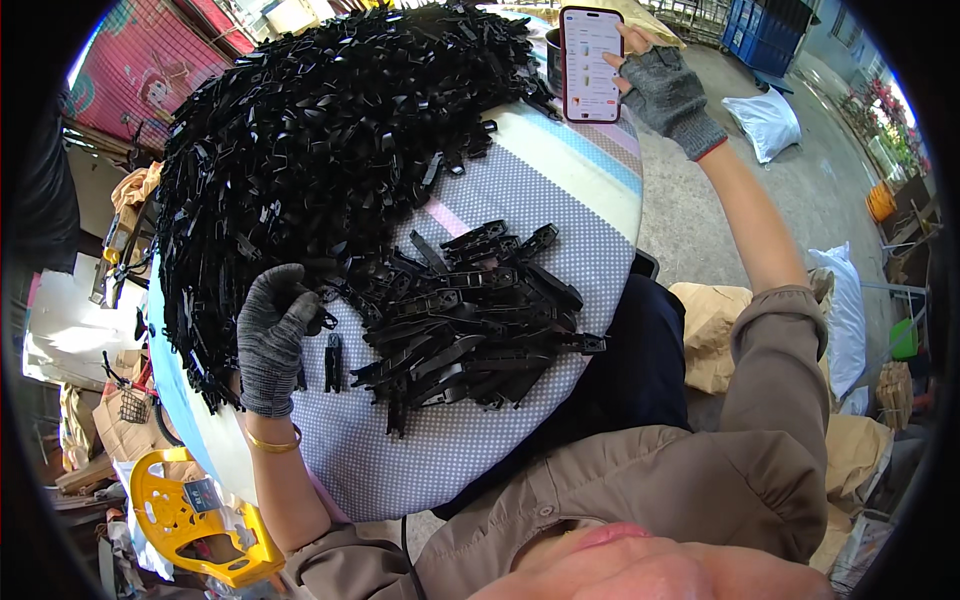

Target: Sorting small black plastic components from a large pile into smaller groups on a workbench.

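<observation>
My left hand [270, 335], in a grey knit glove with bare fingertips, is curled at the edge of the black heap. A small black plastic piece [328, 319] shows at its fingertips, partly hidden. Just beside it on the dotted cloth lies a single black plastic piece [333, 362]. To its right is a loose pile of long black plastic pieces [470, 320]. At the far right of the table my right hand [665, 90], gloved alike, has its fingers stretched to the right edge of a phone [590, 75]. The phone stands upright with its screen lit.
A large heap of black plastic pieces [330, 130] covers the table's far left. The round table [560, 180] has a patterned cloth. A dark container [553, 60] stands behind the phone. A yellow plastic chair [160, 510] is at lower left; white sacks [765, 122] lie right.
</observation>
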The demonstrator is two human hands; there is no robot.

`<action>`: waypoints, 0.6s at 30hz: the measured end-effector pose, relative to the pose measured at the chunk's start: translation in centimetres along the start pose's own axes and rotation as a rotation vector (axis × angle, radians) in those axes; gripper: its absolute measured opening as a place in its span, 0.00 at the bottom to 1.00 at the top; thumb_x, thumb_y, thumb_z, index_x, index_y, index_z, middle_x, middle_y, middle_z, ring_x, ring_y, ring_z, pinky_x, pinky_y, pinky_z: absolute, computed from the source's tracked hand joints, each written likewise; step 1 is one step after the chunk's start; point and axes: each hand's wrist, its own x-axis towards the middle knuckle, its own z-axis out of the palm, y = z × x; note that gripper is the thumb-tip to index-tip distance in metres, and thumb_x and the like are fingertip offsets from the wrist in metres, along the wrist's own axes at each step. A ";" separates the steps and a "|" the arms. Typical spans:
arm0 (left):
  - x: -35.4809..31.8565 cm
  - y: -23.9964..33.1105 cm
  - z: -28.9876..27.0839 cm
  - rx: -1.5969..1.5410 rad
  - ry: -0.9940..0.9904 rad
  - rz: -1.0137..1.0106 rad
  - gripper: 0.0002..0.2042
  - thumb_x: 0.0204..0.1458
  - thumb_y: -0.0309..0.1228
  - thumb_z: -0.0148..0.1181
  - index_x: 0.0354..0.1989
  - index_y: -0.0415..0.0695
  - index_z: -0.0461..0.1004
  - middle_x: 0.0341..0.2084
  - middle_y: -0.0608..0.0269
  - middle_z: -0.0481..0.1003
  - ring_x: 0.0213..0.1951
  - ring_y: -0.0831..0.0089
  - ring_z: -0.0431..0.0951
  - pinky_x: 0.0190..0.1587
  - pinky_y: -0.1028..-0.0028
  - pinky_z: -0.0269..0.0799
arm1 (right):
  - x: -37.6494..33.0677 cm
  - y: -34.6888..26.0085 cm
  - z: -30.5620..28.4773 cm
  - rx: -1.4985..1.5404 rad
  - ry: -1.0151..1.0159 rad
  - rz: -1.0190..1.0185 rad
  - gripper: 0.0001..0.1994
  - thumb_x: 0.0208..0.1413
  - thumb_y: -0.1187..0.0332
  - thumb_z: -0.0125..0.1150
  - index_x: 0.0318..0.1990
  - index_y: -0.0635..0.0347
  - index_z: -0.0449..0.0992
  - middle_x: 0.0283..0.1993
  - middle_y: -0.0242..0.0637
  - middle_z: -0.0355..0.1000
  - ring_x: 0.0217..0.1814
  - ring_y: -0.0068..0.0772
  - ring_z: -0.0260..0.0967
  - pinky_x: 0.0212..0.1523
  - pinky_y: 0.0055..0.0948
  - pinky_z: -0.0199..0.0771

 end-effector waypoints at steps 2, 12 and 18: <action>-0.5 0.2 -0.5 0.004 0.030 -0.046 0.14 0.48 0.18 0.57 0.44 0.40 0.71 0.32 0.66 0.72 0.35 0.80 0.72 0.42 0.80 0.71 | 0.6 -0.6 0.0 0.044 0.056 -0.006 0.15 0.52 0.62 0.56 0.48 0.48 0.75 0.66 0.35 0.53 0.64 0.36 0.52 0.61 0.40 0.54; 0.8 -1.1 0.3 0.379 -0.159 0.030 0.13 0.42 0.17 0.61 0.39 0.39 0.72 0.30 0.66 0.73 0.33 0.78 0.72 0.40 0.79 0.71 | 3.6 -14.2 -5.7 0.580 -0.292 -0.171 0.10 0.49 0.64 0.59 0.33 0.61 0.76 0.26 0.37 0.73 0.28 0.30 0.71 0.31 0.28 0.76; 0.0 -0.1 0.2 0.951 -0.250 0.082 0.09 0.40 0.21 0.63 0.33 0.40 0.77 0.26 0.57 0.77 0.31 0.69 0.77 0.38 0.73 0.73 | 9.4 -20.2 -5.4 0.601 -0.589 -0.123 0.18 0.50 0.56 0.56 0.38 0.63 0.73 0.31 0.40 0.70 0.33 0.35 0.71 0.32 0.31 0.74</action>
